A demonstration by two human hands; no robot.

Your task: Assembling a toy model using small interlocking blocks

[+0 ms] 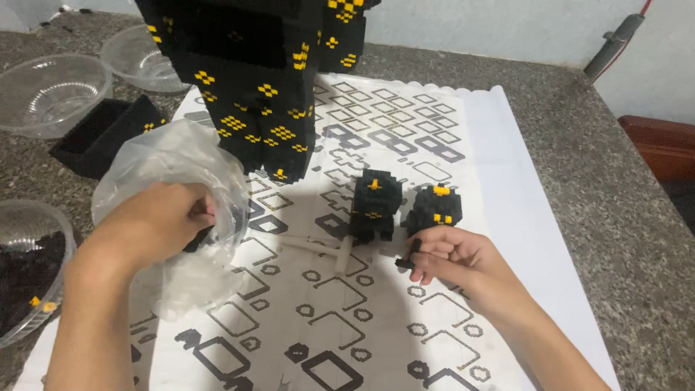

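Note:
My left hand [156,221] is pushed into a crumpled clear plastic bag [174,163] that lies on the printed instruction sheet [405,137]; the fingers are curled on the bag's opening. My right hand [452,253] pinches a small black brick piece [410,255] just in front of a small black-and-yellow brick block [434,208]. A second small black-and-yellow block [375,204] stands to its left. A tall black brick model with yellow marks [260,80] rises behind the bag.
A white stick-like tool [344,253] lies on the sheet near the blocks. Clear plastic bowls [51,90] sit at the left, one [29,268] holding black and yellow bricks. A black brick tray [101,134] lies beside them. The counter is speckled stone [601,181].

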